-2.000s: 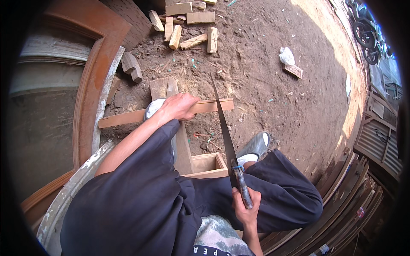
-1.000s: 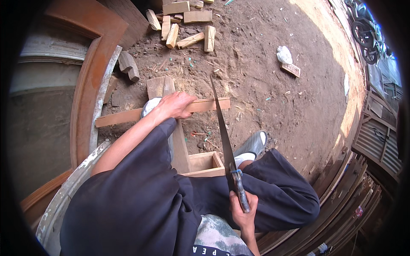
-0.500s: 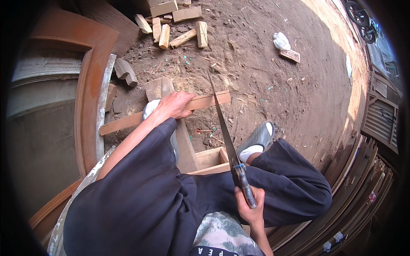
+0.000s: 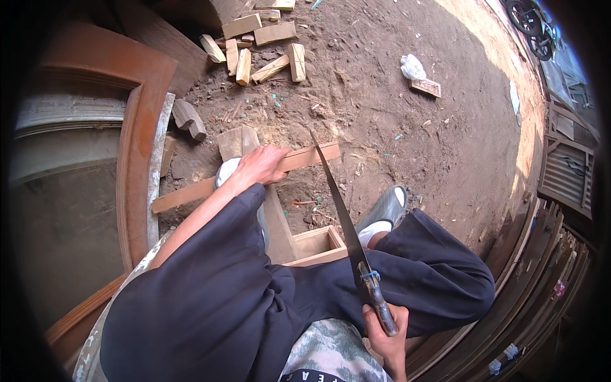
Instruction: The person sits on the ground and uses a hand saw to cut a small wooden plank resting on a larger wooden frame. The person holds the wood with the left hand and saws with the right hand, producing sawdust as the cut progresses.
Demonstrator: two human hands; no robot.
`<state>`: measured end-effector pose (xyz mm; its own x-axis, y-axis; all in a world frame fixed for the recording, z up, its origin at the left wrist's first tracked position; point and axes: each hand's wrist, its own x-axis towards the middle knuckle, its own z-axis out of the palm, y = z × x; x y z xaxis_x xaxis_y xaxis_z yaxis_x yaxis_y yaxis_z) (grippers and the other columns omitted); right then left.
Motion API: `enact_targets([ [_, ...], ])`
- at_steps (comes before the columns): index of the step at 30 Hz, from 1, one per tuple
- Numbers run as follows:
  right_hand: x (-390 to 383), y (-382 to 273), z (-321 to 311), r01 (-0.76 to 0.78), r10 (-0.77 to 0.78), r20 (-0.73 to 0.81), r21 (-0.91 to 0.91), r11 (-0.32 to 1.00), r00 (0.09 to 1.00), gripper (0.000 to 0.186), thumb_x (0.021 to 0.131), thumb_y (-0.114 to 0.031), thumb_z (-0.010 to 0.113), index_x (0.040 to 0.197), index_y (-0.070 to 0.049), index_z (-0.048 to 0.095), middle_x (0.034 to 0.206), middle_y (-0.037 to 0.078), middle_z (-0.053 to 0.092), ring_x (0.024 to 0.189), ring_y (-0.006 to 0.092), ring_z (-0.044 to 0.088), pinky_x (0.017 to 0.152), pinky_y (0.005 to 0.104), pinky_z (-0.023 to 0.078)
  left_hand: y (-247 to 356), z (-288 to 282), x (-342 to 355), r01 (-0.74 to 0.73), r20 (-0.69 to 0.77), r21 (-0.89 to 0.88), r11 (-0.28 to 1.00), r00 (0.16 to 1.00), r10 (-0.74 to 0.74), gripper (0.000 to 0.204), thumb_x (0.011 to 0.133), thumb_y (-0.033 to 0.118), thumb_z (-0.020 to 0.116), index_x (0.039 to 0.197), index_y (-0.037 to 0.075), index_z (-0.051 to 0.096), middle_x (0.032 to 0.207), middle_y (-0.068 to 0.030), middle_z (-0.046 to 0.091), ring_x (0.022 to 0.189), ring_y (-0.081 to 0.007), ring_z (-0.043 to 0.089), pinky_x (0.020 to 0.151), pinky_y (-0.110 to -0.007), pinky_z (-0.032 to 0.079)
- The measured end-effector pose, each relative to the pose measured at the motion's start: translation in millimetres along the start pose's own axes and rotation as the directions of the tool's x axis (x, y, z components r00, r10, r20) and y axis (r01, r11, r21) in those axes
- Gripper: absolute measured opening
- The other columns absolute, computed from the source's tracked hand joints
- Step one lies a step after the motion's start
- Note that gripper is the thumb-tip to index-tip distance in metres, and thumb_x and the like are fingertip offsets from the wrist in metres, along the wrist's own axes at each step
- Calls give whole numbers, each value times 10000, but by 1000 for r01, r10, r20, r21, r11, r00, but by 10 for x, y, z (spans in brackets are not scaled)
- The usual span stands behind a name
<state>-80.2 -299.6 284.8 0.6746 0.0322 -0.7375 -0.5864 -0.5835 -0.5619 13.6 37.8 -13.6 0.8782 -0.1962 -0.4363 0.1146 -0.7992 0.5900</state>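
Note:
My left hand point(image 4: 259, 163) grips a thin wooden strip point(image 4: 181, 196) that lies across a wider board point(image 4: 277, 226), beside my left foot. My right hand point(image 4: 385, 334) is closed on the dark handle of a handsaw point(image 4: 345, 223), which has blue cord tied near its blade. The blade points away from me, crossing the strip to the right of my left hand, near its end. A small wooden box point(image 4: 334, 240) sits under the board's near part, partly hidden by my dark trousers.
Several wood offcuts point(image 4: 243, 63) lie on the dirt ground point(image 4: 458, 146) ahead. A white bag point(image 4: 412, 67) rests by a wood piece. A wooden door frame point(image 4: 133, 165) stands at left, stacked planks point(image 4: 528, 267) at lower right, motorbikes point(image 4: 528, 19) at upper right.
Over the last second my right hand has drawn the saw toward me and slightly right, its tip now nearer the strip. My left hand stays on the strip. The view has shifted slightly.

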Motion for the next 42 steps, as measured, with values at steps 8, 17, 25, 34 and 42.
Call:
enact_targets([
  [8,379,26,258,70,-70,-8,-17,997,997,306,934,-43,671,662,9,540,549,-25,458,537,39,391,476,305,315,25,-35,-27,-31,2,-47,998,1000,31,398,768,183,762,1135,64,665,1002,-197,729,990,-420,708,838,-526,572],
  [17,439,111,445,110,-112,-51,-40,993,992,327,939,-61,691,655,3,542,545,-28,443,539,36,375,478,309,298,-8,0,-62,-5,9,-37,999,1000,6,399,774,183,796,1138,78,672,1054,-169,727,1043,-410,698,851,-525,580],
  [25,375,168,362,155,-158,-21,-88,984,987,294,941,-46,672,675,19,565,541,-5,482,529,36,418,476,297,329,27,13,-36,-33,-14,-24,999,999,32,413,766,177,789,1147,72,672,1035,-182,728,1029,-408,704,842,-532,576],
  [34,238,58,268,125,-128,-47,-51,991,991,302,915,-44,681,650,30,557,523,38,475,517,54,420,470,330,331,39,-20,-38,-4,-26,-35,999,1000,3,398,755,177,739,1135,75,678,1001,-211,721,993,-430,704,829,-534,570],
  [42,42,59,195,14,-14,-39,12,1000,999,317,927,-34,675,642,16,545,538,-24,473,534,36,397,476,300,315,59,-49,-46,51,19,-4,999,999,-51,427,772,187,747,1182,90,677,1016,-213,724,986,-436,704,822,-538,571],
])
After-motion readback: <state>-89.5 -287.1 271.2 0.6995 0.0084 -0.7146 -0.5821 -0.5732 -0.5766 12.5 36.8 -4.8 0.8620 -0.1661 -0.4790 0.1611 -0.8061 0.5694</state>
